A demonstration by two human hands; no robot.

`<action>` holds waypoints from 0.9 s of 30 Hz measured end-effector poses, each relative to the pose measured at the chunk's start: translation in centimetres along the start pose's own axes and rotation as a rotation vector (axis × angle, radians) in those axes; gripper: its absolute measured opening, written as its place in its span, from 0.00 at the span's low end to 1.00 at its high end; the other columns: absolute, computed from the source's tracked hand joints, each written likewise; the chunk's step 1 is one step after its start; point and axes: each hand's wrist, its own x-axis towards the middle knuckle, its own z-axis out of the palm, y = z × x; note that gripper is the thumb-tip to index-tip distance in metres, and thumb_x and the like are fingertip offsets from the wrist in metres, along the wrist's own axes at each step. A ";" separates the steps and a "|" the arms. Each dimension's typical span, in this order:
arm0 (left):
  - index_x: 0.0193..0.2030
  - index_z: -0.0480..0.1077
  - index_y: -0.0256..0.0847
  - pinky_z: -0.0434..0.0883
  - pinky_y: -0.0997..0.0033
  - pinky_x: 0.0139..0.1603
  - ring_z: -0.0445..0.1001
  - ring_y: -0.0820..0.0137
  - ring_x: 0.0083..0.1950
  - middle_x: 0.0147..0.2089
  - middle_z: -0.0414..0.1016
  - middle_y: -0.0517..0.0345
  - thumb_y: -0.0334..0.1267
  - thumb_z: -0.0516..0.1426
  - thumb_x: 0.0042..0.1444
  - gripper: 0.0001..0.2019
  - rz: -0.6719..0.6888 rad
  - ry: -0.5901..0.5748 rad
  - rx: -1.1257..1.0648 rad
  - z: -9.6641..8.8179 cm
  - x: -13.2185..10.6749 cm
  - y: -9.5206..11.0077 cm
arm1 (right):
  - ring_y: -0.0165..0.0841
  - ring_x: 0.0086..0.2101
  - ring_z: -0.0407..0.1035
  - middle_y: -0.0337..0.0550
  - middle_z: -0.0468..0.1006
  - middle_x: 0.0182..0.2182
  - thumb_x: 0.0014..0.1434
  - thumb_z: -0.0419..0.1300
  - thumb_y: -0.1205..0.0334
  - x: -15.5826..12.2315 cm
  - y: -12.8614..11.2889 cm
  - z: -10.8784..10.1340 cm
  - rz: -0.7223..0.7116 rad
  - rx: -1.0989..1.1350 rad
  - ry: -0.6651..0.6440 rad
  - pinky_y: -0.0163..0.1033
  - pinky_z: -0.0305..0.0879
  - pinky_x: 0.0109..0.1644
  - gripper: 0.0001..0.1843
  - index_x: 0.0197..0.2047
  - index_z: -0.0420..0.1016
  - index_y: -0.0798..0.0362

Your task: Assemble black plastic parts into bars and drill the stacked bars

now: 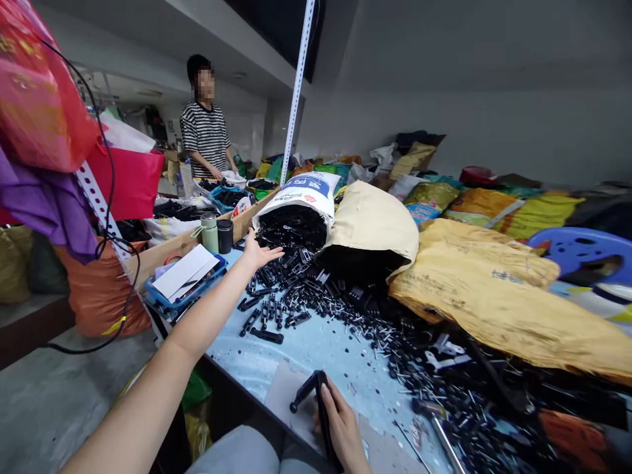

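My left hand (pixel 261 253) reaches far forward, fingers spread and palm turned up, with nothing visible in it. It is beside the mouth of a white printed sack (pixel 306 187) full of black parts. Low and close to my lap, my right hand (pixel 342 421) is closed around a black jointed part (pixel 318 395) with a short arm sticking out to the left. Loose black parts (pixel 266 309), some grouped in a row, lie on the light blue table (pixel 316 345) between my hands. Many small silver pins (pixel 363 326) are scattered to their right.
A cream sack (pixel 372 214) and yellow sacks (pixel 474 289) line the table's back and right. Left stand a blue basket (pixel 172 306), a green bottle (pixel 209 234) and a dark cup (pixel 225 236). Metal rods (pixel 447 444) lie front right. A person in stripes (pixel 205 135) stands beyond.
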 end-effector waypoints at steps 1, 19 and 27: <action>0.67 0.21 0.54 0.69 0.40 0.46 0.60 0.44 0.61 0.70 0.30 0.41 0.65 0.44 0.53 0.44 -0.006 -0.007 0.011 0.2 -0.1 -0.5 | 0.33 0.19 0.65 0.35 0.69 0.17 0.48 0.53 0.31 -0.2 0.1 0.1 0.012 0.005 -0.003 0.37 0.62 0.23 0.51 0.64 0.55 0.60; 0.68 0.21 0.49 0.69 0.39 0.46 0.59 0.40 0.61 0.70 0.27 0.39 0.66 0.46 0.51 0.47 -0.135 -0.050 0.113 3.6 0.6 -5.7 | 0.30 0.21 0.67 0.41 0.73 0.30 0.48 0.58 0.37 -0.3 1.4 0.5 0.060 0.135 -0.044 0.36 0.64 0.21 0.44 0.61 0.59 0.56; 0.67 0.19 0.50 0.69 0.40 0.45 0.57 0.39 0.62 0.70 0.26 0.39 0.67 0.44 0.52 0.47 -0.104 -0.032 0.103 2.7 0.3 -4.6 | 0.31 0.22 0.68 0.41 0.72 0.30 0.51 0.56 0.37 -0.2 0.8 0.8 0.045 0.114 -0.083 0.37 0.65 0.22 0.43 0.62 0.59 0.56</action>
